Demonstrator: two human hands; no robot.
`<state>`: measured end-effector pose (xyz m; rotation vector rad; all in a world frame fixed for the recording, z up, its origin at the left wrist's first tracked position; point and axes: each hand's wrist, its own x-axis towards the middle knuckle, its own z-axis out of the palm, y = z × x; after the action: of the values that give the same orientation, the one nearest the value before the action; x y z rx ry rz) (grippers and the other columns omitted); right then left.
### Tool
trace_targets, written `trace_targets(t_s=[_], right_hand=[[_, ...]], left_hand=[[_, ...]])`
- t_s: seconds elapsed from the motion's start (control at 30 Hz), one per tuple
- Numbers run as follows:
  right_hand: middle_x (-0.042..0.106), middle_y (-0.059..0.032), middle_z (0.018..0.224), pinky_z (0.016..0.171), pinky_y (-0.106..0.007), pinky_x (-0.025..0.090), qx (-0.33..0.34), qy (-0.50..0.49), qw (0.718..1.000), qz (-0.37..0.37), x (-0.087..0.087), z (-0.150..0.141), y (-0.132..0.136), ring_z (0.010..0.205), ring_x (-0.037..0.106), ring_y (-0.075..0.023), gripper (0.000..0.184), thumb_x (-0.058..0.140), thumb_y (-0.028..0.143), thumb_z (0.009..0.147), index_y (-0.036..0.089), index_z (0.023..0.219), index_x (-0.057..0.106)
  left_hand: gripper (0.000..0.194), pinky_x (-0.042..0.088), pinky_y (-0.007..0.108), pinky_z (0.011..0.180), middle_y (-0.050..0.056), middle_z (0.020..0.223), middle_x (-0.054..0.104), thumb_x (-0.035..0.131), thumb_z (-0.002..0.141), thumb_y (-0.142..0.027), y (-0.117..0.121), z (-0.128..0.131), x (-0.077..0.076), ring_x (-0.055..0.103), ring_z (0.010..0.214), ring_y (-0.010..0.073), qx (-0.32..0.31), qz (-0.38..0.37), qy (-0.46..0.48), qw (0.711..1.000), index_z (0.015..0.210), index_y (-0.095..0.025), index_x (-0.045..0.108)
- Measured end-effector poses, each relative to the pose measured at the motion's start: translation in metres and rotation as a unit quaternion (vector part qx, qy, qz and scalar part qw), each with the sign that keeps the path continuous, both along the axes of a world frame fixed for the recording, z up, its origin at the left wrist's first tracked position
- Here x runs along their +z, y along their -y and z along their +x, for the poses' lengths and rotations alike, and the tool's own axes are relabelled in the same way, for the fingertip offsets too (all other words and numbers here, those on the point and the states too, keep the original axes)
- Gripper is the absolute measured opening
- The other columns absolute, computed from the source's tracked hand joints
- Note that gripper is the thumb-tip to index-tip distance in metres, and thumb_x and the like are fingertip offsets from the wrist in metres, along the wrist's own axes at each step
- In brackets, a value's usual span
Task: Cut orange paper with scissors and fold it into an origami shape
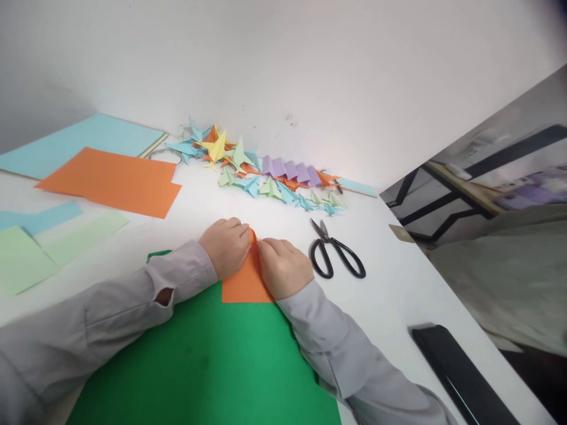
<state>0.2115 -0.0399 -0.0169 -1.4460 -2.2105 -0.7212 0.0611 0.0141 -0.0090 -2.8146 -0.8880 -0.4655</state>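
Note:
An orange sheet of paper (247, 286) lies over the far part of a green mat (199, 354), its far end curling up between my two hands. My left hand (227, 247) grips the paper's far left side with the fingers bent together. On the other side, my right hand (286, 267) pinches the same raised end with thumb and fingers closed. Both sets of fingertips are partly hidden behind the hands. Just right of my right hand rest black-handled scissors (328, 242), with their blades slightly apart.
Folded paper shapes (217, 147) in several colours line the wall, beside a purple pleated strip (290, 170). Orange sheets (119, 180), a blue stack (97, 139) and green pieces (84, 236) lie left. A black flat case (460, 375) sits near the table's right edge.

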Motion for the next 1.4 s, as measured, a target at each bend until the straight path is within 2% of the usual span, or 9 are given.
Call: trace_targets(t_s=[0.17, 0.4, 0.5, 0.57, 0.63, 0.87, 1.07, 1.4], right_hand=[[0.067, -0.0103, 0.088, 0.066, -0.03, 0.047, 0.08, -0.041, 0.996, 0.0, -0.003, 0.0, 0.002, 0.075, 0.057, -0.0199, 0.023, 0.042, 0.008, 0.082, 0.012, 0.091, 0.063], [0.058, -0.0184, 0.095, 0.076, -0.038, 0.05, 0.126, -0.2, 0.964, -0.119, 0.002, -0.003, 0.009, 0.087, 0.053, -0.0244, 0.027, 0.048, 0.021, 0.08, 0.006, 0.099, 0.061], [0.057, -0.0149, 0.098, 0.08, -0.038, 0.05, 0.157, -0.272, 0.934, -0.171, 0.004, 0.004, 0.005, 0.09, 0.054, -0.0221, 0.028, 0.05, 0.026, 0.08, 0.012, 0.101, 0.062], [0.058, -0.0113, 0.097, 0.08, -0.034, 0.05, 0.185, -0.314, 0.909, -0.205, 0.003, 0.011, 0.0, 0.089, 0.057, -0.0183, 0.024, 0.045, 0.023, 0.084, 0.016, 0.1, 0.062], [0.06, -0.0097, 0.097, 0.08, -0.033, 0.05, 0.196, -0.332, 0.898, -0.211, 0.001, 0.017, -0.006, 0.091, 0.058, -0.0171, 0.023, 0.045, 0.022, 0.084, 0.018, 0.098, 0.063], [0.058, -0.0138, 0.117, 0.095, -0.036, 0.045, 0.185, -0.277, 0.921, -0.2, -0.006, 0.019, -0.008, 0.11, 0.053, -0.0185, 0.031, 0.045, 0.02, 0.083, 0.015, 0.111, 0.058], [0.056, -0.0167, 0.118, 0.095, -0.038, 0.045, 0.207, -0.214, 0.94, -0.169, -0.008, 0.016, -0.008, 0.113, 0.051, -0.0208, 0.033, 0.04, 0.018, 0.085, 0.012, 0.113, 0.056], [0.058, -0.0162, 0.115, 0.095, -0.041, 0.045, 0.233, -0.174, 0.943, -0.16, -0.009, 0.018, -0.011, 0.112, 0.051, -0.0223, 0.033, 0.041, 0.016, 0.083, 0.011, 0.111, 0.058]], left_hand=[[0.029, 0.045, 0.039, 0.076, 0.014, 0.1, 0.061, 0.038, 0.084, -0.024, -0.001, -0.002, 0.003, 0.051, 0.094, 0.0254, 0.002, -0.023, -0.007, 1.0, 0.091, -0.008, 0.061], [0.028, 0.045, 0.038, 0.075, 0.013, 0.096, 0.061, 0.037, 0.084, -0.022, -0.002, -0.002, 0.004, 0.051, 0.094, 0.0246, -0.003, -0.026, 0.008, 1.0, 0.092, -0.008, 0.06], [0.025, 0.044, 0.038, 0.074, 0.013, 0.095, 0.061, 0.039, 0.083, -0.02, -0.003, -0.002, 0.003, 0.051, 0.093, 0.0243, -0.006, -0.028, 0.011, 1.0, 0.091, -0.009, 0.06], [0.024, 0.044, 0.037, 0.074, 0.013, 0.097, 0.061, 0.04, 0.081, -0.017, -0.004, -0.003, 0.002, 0.051, 0.092, 0.0239, -0.007, -0.033, 0.008, 0.999, 0.09, -0.009, 0.061], [0.023, 0.044, 0.036, 0.074, 0.012, 0.099, 0.061, 0.04, 0.08, -0.015, -0.005, -0.003, 0.001, 0.051, 0.092, 0.0234, -0.007, -0.036, 0.009, 0.999, 0.09, -0.01, 0.061], [0.024, 0.045, 0.036, 0.074, 0.012, 0.094, 0.061, 0.039, 0.081, -0.015, -0.006, -0.002, 0.001, 0.052, 0.09, 0.0226, -0.005, -0.044, 0.031, 0.999, 0.089, -0.01, 0.061], [0.022, 0.045, 0.037, 0.074, 0.012, 0.088, 0.061, 0.041, 0.079, -0.015, -0.007, -0.002, 0.0, 0.053, 0.088, 0.0222, -0.012, -0.043, 0.049, 0.998, 0.089, -0.012, 0.061], [0.027, 0.044, 0.038, 0.076, 0.014, 0.099, 0.059, 0.038, 0.081, -0.018, -0.006, -0.003, 0.001, 0.05, 0.092, 0.0246, 0.004, -0.042, 0.017, 0.999, 0.094, -0.008, 0.059]])
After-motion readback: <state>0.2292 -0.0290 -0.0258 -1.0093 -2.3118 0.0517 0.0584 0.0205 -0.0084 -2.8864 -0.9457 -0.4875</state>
